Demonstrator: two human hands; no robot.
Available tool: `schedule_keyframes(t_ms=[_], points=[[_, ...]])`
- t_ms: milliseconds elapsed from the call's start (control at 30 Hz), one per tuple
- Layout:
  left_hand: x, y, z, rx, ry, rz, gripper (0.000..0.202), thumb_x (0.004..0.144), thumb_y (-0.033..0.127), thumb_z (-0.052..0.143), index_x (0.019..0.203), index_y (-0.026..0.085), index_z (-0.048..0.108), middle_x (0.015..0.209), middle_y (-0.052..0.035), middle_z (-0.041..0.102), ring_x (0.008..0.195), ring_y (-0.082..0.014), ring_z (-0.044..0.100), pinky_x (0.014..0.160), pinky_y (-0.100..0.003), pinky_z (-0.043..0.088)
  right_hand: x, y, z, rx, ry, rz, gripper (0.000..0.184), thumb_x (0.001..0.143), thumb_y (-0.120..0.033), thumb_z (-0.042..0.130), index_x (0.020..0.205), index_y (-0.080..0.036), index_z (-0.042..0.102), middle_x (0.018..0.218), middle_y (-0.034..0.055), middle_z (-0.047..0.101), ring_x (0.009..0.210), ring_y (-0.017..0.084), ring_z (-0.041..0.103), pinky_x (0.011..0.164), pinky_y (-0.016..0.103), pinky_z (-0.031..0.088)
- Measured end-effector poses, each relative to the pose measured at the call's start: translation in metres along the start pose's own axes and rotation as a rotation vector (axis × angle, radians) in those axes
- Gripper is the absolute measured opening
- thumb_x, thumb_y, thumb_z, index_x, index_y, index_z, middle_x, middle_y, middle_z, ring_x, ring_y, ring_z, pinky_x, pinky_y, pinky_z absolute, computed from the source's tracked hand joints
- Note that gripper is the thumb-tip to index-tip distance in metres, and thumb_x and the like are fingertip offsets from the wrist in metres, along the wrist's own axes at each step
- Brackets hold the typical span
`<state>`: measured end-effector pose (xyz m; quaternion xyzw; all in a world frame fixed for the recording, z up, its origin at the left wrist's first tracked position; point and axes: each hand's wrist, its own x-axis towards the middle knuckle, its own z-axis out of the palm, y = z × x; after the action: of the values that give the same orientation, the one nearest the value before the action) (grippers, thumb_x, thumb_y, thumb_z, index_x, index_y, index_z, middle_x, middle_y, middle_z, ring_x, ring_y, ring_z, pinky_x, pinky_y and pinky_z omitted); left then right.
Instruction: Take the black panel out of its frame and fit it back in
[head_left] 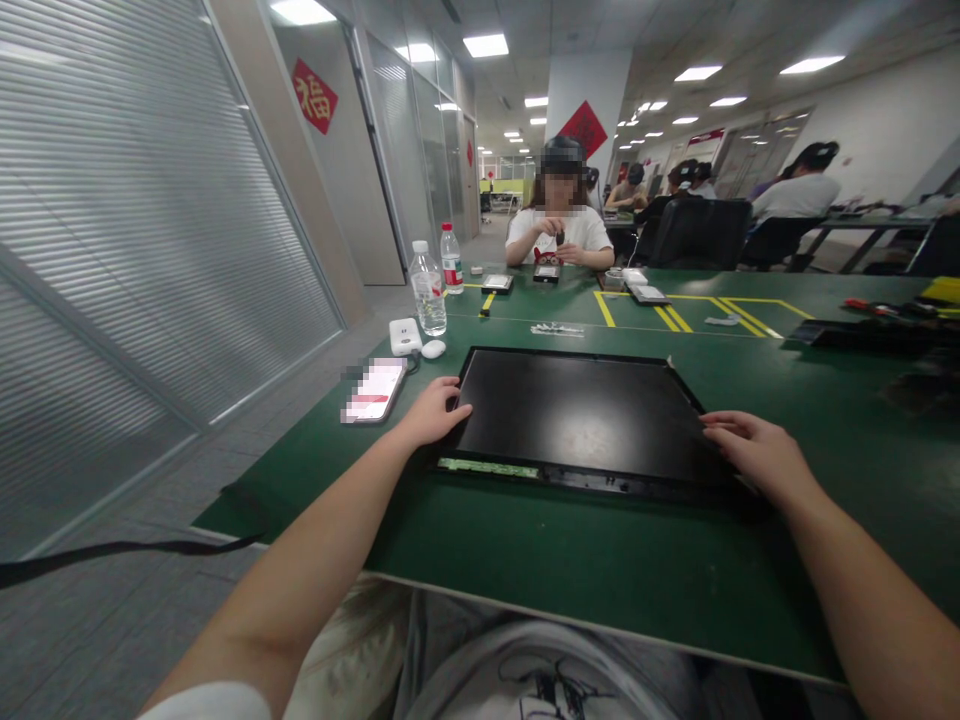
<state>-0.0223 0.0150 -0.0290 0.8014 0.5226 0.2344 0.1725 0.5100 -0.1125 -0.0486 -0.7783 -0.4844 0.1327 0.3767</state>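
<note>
A large black flat screen panel (pixel 577 410) lies on the green table (pixel 570 560) in front of me, with a thin green circuit strip (pixel 487 467) along its near edge. My left hand (pixel 431 410) rests on the panel's left edge, fingers curled over it. My right hand (pixel 754 452) lies on the panel's right near corner, fingers stretched along the edge. Both hands touch the panel at opposite sides.
A phone (pixel 373 391), a white charger (pixel 405 336), a white earbud case (pixel 433 349) and two water bottles (pixel 428 289) stand to the left. A person (pixel 559 230) sits across the table with small devices. Tools (pixel 870 308) lie far right. A glass wall runs along the left.
</note>
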Motion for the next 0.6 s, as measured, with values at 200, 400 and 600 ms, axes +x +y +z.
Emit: schedule_keyframes(t_ms=[200,400,600], points=[[0.0,0.001,-0.002,-0.01,0.011,-0.019,0.039,0.092,0.051,0.074,0.11,0.019,0.086,0.16,-0.0192,0.07,0.147,-0.0411,0.068,0.134,-0.055,0.047,-0.001,-0.003,0.0,-0.017,-0.009,0.04,0.04,0.07,-0.052,0.076,0.1,-0.028,0.088,0.098,0.0091,0.087,0.078,0.028,0.076,0.08,0.046,0.062],[-0.001,0.002,-0.003,-0.005,0.004,-0.016,0.04,0.091,0.054,0.076,0.108,0.019,0.087,0.159,-0.0193,0.07,0.146,-0.0423,0.069,0.133,-0.056,0.049,0.001,0.006,0.005,0.004,0.016,0.013,0.041,0.072,-0.055,0.075,0.101,-0.029,0.086,0.098,0.0084,0.086,0.082,0.029,0.077,0.079,0.046,0.063],[-0.002,0.004,-0.005,0.017,-0.001,0.0,0.043,0.091,0.057,0.078,0.109,0.019,0.087,0.159,-0.0202,0.07,0.147,-0.0436,0.068,0.132,-0.056,0.049,0.003,0.012,0.008,0.011,0.029,-0.008,0.043,0.072,-0.056,0.075,0.102,-0.028,0.086,0.097,0.0088,0.086,0.079,0.027,0.075,0.079,0.046,0.063]])
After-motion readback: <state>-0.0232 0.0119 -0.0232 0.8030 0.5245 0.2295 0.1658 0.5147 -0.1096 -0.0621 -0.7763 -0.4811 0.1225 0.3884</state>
